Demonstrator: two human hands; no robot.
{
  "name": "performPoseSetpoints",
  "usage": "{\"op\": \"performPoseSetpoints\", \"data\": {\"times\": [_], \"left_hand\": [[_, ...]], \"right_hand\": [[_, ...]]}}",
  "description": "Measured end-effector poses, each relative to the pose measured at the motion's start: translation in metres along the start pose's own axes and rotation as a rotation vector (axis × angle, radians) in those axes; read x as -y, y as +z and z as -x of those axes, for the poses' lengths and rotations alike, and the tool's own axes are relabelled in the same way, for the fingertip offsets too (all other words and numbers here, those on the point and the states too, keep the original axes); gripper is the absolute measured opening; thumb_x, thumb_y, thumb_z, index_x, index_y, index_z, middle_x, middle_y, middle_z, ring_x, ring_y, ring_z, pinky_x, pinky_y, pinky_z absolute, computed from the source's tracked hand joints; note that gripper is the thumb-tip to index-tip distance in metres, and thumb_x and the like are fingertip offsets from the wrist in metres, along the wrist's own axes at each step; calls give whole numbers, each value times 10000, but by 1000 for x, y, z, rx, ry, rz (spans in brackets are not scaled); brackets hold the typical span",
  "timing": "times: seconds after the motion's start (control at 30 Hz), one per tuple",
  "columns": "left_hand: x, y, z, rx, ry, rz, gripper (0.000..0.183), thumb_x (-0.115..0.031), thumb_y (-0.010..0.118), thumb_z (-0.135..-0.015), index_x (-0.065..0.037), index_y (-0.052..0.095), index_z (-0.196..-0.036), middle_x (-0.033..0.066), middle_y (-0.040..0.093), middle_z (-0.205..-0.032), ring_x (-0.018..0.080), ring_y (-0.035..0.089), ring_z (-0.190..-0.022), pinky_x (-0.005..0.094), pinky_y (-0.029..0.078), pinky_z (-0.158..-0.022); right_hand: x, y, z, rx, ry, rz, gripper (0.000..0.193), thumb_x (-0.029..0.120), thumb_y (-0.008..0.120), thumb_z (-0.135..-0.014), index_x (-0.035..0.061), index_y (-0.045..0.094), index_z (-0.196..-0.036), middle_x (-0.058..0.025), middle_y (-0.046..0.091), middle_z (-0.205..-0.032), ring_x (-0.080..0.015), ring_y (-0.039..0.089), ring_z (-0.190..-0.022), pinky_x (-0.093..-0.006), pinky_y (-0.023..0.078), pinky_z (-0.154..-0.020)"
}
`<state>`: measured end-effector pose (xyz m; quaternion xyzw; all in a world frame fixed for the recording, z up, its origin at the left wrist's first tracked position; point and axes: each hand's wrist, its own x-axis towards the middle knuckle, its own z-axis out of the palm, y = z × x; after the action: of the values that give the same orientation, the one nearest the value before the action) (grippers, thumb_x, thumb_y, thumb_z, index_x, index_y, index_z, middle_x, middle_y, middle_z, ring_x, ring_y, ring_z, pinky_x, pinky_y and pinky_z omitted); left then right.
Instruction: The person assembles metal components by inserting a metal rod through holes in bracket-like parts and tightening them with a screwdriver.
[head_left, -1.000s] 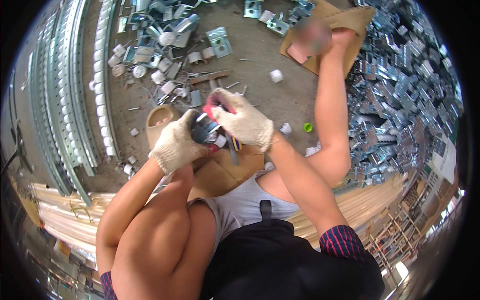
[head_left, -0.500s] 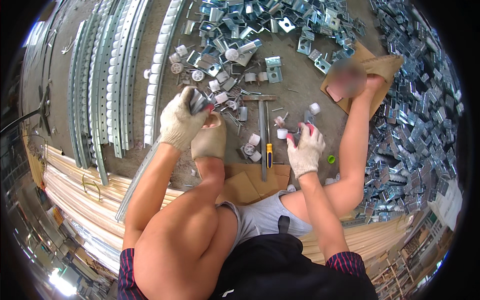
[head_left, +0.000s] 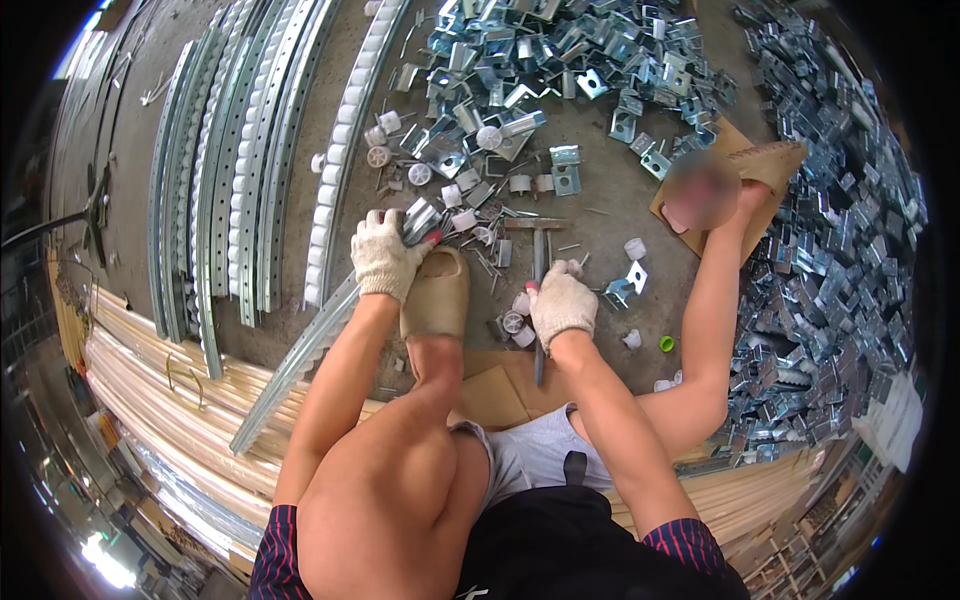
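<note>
My left hand [head_left: 383, 258], in a white knit glove with red fingertips, closes around a shiny metal bracket [head_left: 421, 220] at the upper end of a roller rail [head_left: 290, 375]. The rail runs from beneath the glove toward the lower left, beside my sandalled foot [head_left: 435, 295]. My right hand [head_left: 565, 303], gloved alike, is wrapped over the handle of a hammer [head_left: 540, 245] lying on the floor. The thumb shows left of the handle; the palm side is hidden. Right of this hand lies a loose bracket [head_left: 628, 284].
Several roller rails [head_left: 245, 170] lie side by side at the left. Bracket heaps spread at the top [head_left: 560, 60] and along the right [head_left: 830, 260]. White rollers [head_left: 420, 174] and pins are scattered midfloor. Cardboard [head_left: 490, 395] and pale strips [head_left: 160, 375] lie near me.
My right hand has let go of a bracket, moved left and closed over the hammer handle, covering the yellow screwdriver. My left hand has come down with the bracket at the rail end.
</note>
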<state>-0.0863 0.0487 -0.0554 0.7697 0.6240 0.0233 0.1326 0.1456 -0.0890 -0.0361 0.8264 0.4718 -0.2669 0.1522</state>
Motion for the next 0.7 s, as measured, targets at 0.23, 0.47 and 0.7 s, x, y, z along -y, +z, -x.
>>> {"op": "performPoseSetpoints", "data": {"times": [0.23,0.47,0.7], "left_hand": [[-2,-7,-14,-184,48,-35,650,-486,939,-697,-89,684,-1144,165,662,-1111,377,636,-1064,497,521,-909],[13,-9,-15,0,28,-96,646,-478,930,-715,-121,674,-1188,159,655,-1129,378,629,-1091,502,513,-917],[17,-14,-11,13,71,-92,636,-470,923,-728,-124,669,-1198,163,650,-1134,383,629,-1093,507,514,-915]], "right_hand": [[-4,22,-7,-87,11,26,332,363,541,-1067,51,550,-1180,-195,770,-996,-365,793,-846,-481,637,-741],[1,9,3,50,21,-59,383,374,548,-1059,30,540,-1226,-207,769,-972,-378,780,-941,-494,629,-813],[-4,14,5,7,-15,-20,416,456,617,-1021,52,626,-1123,-174,775,-944,-369,771,-924,-490,618,-803]]}}
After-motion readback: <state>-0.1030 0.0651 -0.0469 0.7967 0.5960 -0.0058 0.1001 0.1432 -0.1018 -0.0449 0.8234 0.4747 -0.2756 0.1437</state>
